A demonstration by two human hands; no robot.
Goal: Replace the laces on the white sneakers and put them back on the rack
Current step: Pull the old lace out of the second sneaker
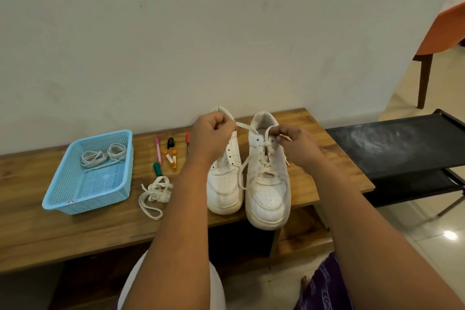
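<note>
Both hands, left hand (214, 128) and right hand (289, 136), are pinching the soft, limp flat white lace (247, 128) near its tips above the laced white leather sneaker (268, 184) at frame centre, where it is handling best.

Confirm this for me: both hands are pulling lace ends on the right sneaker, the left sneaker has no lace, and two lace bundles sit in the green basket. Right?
Not quite: the basket is blue, not green. The head view shows it holding the two lace bundles. The rest holds: left hand and right hand pinch lace ends on the right sneaker, and the left sneaker is unlaced.
</note>
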